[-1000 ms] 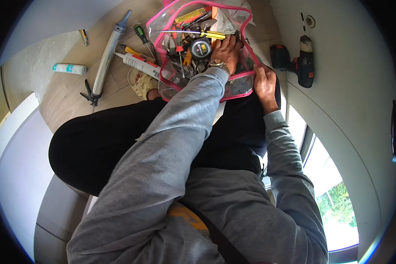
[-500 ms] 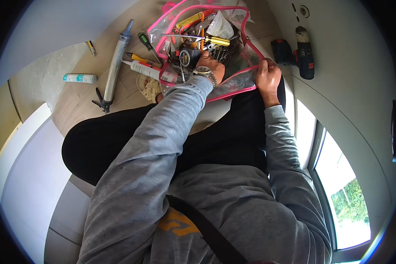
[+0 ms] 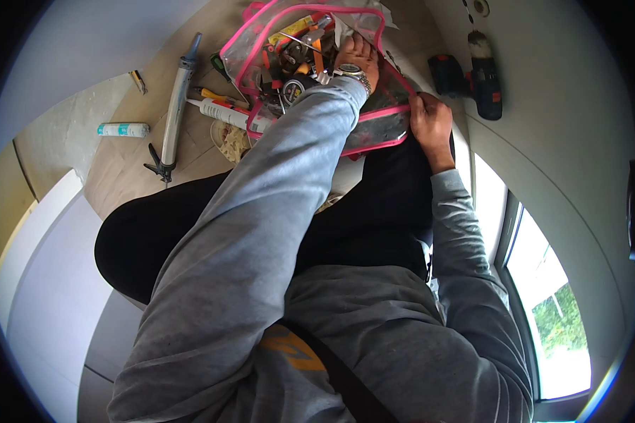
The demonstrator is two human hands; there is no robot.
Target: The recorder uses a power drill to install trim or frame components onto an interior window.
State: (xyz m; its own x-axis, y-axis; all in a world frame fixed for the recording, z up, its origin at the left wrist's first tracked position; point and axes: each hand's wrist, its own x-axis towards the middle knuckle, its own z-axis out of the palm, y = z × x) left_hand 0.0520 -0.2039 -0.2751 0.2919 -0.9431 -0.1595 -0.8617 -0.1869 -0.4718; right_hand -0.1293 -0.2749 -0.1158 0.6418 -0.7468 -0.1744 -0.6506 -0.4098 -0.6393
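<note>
A clear plastic bag with pink trim (image 3: 395, 72) lies with its mouth spread, full of hand tools. My left hand (image 3: 360, 60) reaches inside among them, its fingers bent downward and the tips hidden. Close to that wrist is a round-faced black tape measure (image 3: 298, 89). A thin metal shaft (image 3: 300, 41) runs toward my fingers; its handle end is out of sight. White crumpled plastic (image 3: 343, 32) shows just beyond the hand. Orange-handled tools (image 3: 317, 56) stand left of it. My right hand (image 3: 431, 123) pinches the bag's pink edge at the near right corner.
On the floor to the left lie a caulking gun (image 3: 178, 106), a white sealant tube (image 3: 222, 111), a blue-and-white cartridge (image 3: 123, 130) and a small yellow knife (image 3: 138, 82). A dark cordless drill (image 3: 484, 84) stands right of the bag, near the wall. My bent legs (image 3: 162, 218) border the bag's near side.
My left hand has moved farther into the bag and to the right, now covering where the yellow screwdriver handle lay. My right hand keeps its hold on the bag's edge.
</note>
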